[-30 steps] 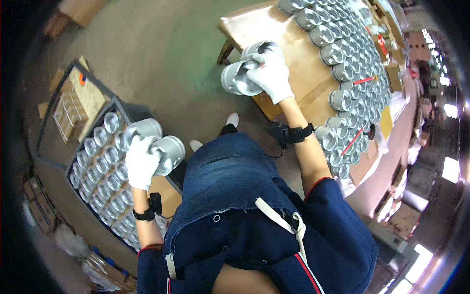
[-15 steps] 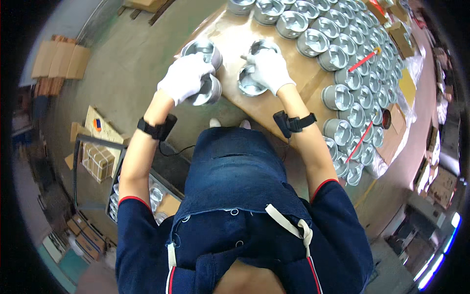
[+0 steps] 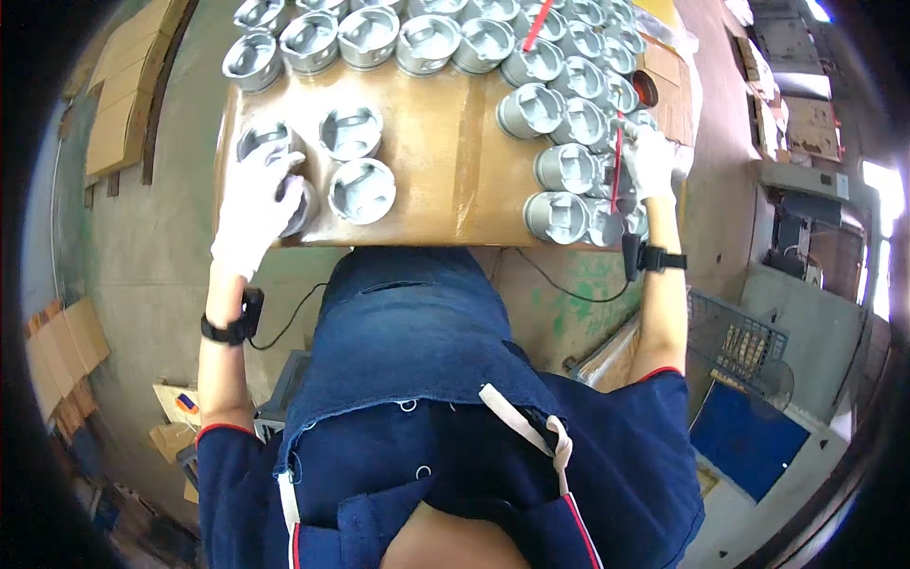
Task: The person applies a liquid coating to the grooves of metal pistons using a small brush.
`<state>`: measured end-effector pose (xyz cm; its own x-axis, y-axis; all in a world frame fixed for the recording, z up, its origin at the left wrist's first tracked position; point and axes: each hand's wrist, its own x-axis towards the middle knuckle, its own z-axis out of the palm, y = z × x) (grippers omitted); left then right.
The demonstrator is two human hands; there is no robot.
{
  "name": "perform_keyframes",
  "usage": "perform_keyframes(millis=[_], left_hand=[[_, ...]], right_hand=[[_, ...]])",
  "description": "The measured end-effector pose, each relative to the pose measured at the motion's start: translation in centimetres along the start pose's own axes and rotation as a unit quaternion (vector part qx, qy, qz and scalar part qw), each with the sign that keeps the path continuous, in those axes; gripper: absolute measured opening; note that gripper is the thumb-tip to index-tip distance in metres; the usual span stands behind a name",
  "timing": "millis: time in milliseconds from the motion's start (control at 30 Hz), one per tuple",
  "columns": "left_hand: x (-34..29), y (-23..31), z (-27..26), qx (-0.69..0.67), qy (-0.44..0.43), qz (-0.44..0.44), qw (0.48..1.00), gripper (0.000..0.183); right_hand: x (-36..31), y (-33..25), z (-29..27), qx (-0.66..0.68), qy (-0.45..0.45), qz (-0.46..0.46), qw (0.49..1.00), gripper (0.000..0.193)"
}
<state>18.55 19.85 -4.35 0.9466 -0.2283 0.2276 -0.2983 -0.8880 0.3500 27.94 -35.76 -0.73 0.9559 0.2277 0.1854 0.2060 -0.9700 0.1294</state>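
Note:
My left hand (image 3: 254, 204), in a white glove, is closed around two grey metal pistons at the table's left edge. The upper piston (image 3: 263, 137) shows beyond its fingers; the lower piston (image 3: 301, 205) is partly covered by them. Just right of these, two more pistons stand apart from the hand, one farther (image 3: 351, 131) and one nearer (image 3: 362, 192). My right hand (image 3: 650, 163), also gloved, reaches over the pistons at the right edge, fingers stretched beside the upper end of a thin red stick (image 3: 618, 166). Nothing shows gripped in it.
Rows of pistons (image 3: 436, 43) fill the far side and right side of the cardboard-covered table (image 3: 445, 171). Another red stick (image 3: 537, 24) lies across them. A dark reddish ring (image 3: 645, 88) sits at the right. Flat cartons (image 3: 128, 95) are stacked on the floor to the left.
The view has turned toward the table. Two pistons carried by my left hand now stand at its left edge. My right hand has left two pistons and moved right to the red stick.

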Motion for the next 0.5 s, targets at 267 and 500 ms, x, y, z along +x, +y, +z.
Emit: perform_keyframes(millis=[267,500], left_hand=[[-1.0,10.1,2.9,-0.031,-0.108,0.004,0.994,0.024],[-0.8,11.5,7.8,0.144,-0.165,-0.044,0.975,0.022]], right_hand=[[0.3,9.3,6.5,-0.101,-0.12,-0.117,0.981,0.022],[-1.6,16.7,4.5,0.234,0.146,0.156,0.948,0.037]])
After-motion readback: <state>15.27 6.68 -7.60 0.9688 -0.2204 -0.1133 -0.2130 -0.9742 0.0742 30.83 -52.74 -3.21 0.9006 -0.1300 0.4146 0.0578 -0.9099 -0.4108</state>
